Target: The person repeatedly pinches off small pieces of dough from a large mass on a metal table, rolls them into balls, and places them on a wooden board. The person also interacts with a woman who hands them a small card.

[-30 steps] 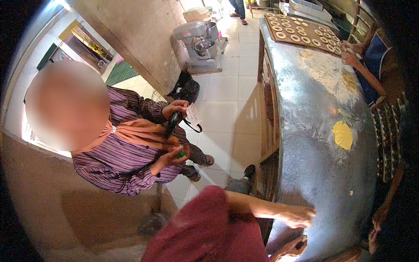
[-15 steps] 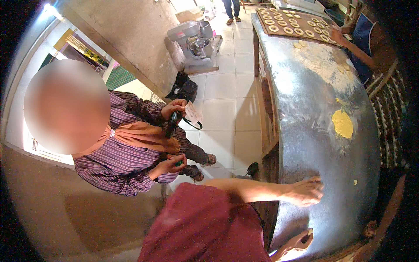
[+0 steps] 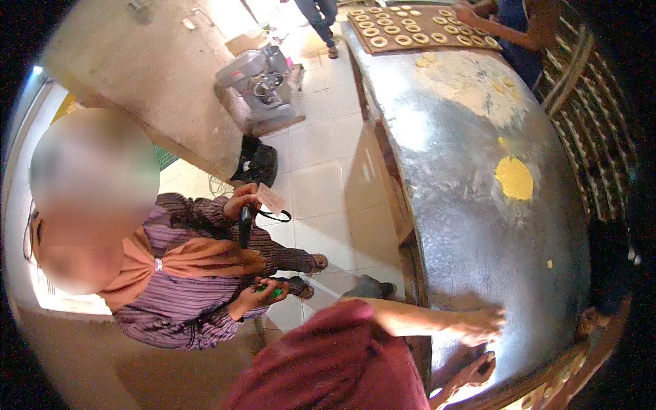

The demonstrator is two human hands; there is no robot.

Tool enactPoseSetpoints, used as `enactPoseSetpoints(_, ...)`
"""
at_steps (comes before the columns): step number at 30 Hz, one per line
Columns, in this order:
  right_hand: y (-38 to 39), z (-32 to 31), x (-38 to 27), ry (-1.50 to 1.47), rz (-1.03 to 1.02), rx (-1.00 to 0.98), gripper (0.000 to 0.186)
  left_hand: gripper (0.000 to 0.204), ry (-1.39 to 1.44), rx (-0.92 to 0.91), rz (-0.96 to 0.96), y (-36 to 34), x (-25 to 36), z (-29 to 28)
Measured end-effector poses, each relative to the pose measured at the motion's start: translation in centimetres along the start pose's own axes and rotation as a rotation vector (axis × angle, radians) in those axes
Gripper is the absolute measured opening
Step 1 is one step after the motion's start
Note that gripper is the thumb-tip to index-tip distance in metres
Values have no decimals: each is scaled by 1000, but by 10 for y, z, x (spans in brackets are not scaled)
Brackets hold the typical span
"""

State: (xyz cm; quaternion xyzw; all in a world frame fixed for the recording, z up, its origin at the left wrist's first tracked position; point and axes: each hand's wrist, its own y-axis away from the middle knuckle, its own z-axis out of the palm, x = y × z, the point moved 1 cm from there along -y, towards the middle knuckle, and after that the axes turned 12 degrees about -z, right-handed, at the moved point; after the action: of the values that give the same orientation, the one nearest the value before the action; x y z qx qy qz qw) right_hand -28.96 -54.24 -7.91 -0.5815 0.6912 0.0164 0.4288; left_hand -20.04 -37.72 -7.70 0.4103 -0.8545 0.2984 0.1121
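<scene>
My left hand (image 3: 480, 326) is low over the near end of a dark metal-topped table (image 3: 471, 253), its fingers bent and drawn together. Whatever they may hold is hidden, and motion softens their outline. Just below it, my right hand (image 3: 473, 375) has its fingers curled in with the thumb against them. A tiny pale spot shows at its fingertips, too small to name. Nearest to both hands on the tabletop is a small yellow scrap (image 3: 549, 264). Farther up lies a flat yellow patch (image 3: 514, 178), perhaps dough or powder.
Close at left, a person in a striped top (image 3: 184, 273) holds a dark strapped object and a tag. A tray of dough rings (image 3: 400, 39) lies at the table's far end, beneath a co-worker's hand (image 3: 468, 17). A mixer (image 3: 263, 85) stands on the floor; racks (image 3: 591, 123) line the right.
The whole view has shifted, carrying the far table and mixer leftward. My two hands have come closer together. The person in the far doorway has changed stance.
</scene>
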Motion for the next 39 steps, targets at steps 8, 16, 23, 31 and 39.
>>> enactPoseSetpoints(8, -29, -14, -103, 96, 73, -86, 16, 68, 482, 41, -303, -6, -44, -135)
enactPoseSetpoints(16, -13, -8, -129, -183, 61, -161, 20, 47, 1098, 1, -739, 33, -79, -173)
enactPoseSetpoints(23, -37, 37, -193, -318, 342, -352, 24, 28, 1012, -200, -594, 4, -54, -154)
enactPoseSetpoints(31, -12, -16, -122, -1092, 600, -420, 19, 30, 619, 412, -538, -39, -83, -165)
enactPoseSetpoints(39, -36, 81, 115, -766, -29, 106, 22, 50, 26, 119, -69, 111, -38, -32)
